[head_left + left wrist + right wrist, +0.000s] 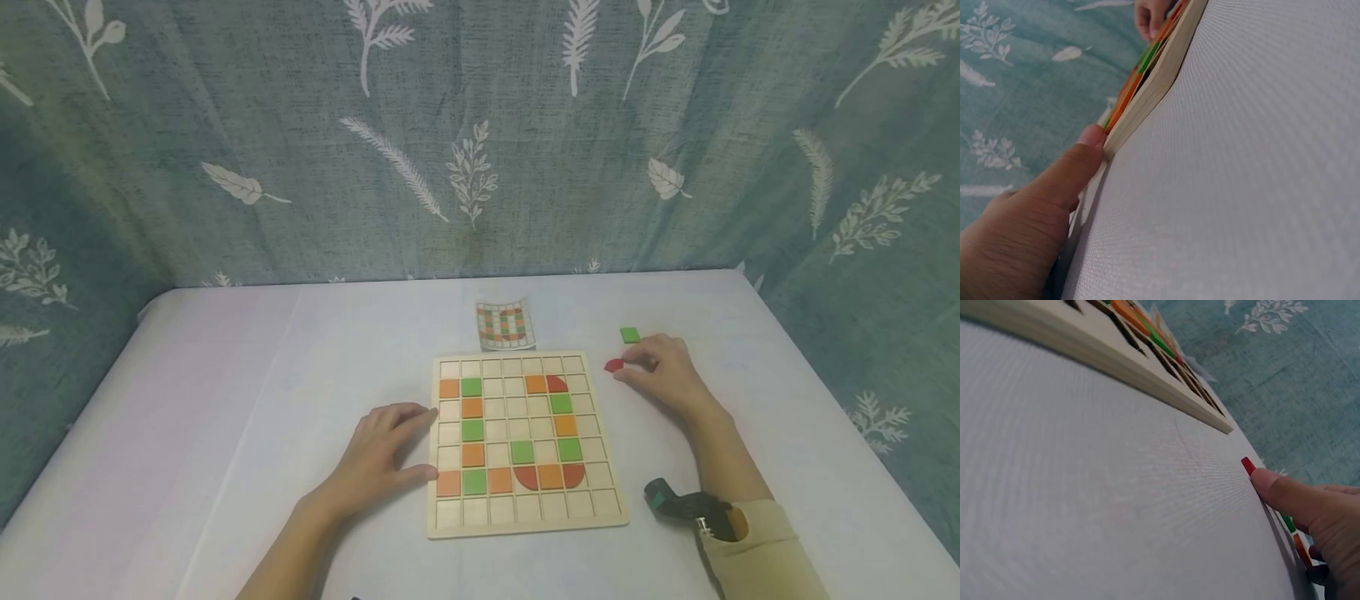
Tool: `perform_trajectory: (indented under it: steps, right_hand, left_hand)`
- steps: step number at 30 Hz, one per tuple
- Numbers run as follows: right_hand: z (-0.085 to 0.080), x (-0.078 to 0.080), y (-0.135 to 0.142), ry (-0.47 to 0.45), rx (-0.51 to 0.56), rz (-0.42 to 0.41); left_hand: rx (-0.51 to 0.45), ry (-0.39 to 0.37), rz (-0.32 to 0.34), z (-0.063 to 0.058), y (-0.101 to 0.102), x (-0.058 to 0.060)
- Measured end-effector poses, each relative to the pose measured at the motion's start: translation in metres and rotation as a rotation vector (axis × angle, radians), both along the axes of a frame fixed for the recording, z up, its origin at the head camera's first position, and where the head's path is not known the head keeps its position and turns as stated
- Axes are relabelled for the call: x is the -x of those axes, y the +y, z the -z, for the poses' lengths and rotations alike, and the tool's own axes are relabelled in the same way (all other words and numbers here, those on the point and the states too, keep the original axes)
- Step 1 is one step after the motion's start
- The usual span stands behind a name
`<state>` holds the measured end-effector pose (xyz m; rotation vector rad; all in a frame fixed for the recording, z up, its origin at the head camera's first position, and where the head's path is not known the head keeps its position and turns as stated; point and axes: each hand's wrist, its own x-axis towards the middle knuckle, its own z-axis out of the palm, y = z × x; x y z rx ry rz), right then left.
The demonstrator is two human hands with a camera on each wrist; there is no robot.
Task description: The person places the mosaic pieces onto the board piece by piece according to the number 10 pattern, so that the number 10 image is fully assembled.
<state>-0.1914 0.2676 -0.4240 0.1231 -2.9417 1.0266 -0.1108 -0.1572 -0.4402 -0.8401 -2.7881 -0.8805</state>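
Note:
My right hand [665, 372] pinches a red tile with a rounded side [613, 365] between thumb and fingers, to the right of the wooden grid board [528, 528]. In the right wrist view the red tile [1247, 465] juts out past the thumb, close to the table. Fingertips and thumb of my left hand [386, 454] touch the board's left edge, fingers relaxed. Orange and green square tiles and red rounded tiles sit in the board's cells, such as a green tile [522, 452] and an orange tile [551, 476] below it.
Behind the board lies a small pattern card [506, 327] with a coloured grid. A loose green square tile [630, 335] is just beyond my right hand; an orange tile [1302, 550] shows behind the fingers. A leaf-print curtain [480, 150] hangs behind the white table [247, 400].

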Motion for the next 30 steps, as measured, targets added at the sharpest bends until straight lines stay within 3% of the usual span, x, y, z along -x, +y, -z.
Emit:
perform_trajectory:
  steps: [12,20,27,30]
  right_hand:
    - [0.005,-0.003,-0.013,0.106,-0.033,-0.026]
    - [0.008,-0.003,-0.020,0.087,-0.107,-0.018]
    - [0.012,-0.003,-0.021,0.181,-0.128,-0.052]
    - [0.012,-0.001,-0.019,0.148,-0.114,-0.058]
  left_hand:
    - [0.009,-0.017,-0.006,-0.001,0.001,0.000]
    - [0.016,-0.021,-0.009,-0.002,0.002,0.000]
    - [0.011,-0.016,-0.008,-0.002,0.001,0.000]
    - [0.006,-0.014,-0.008,-0.001,0.001,0.000]
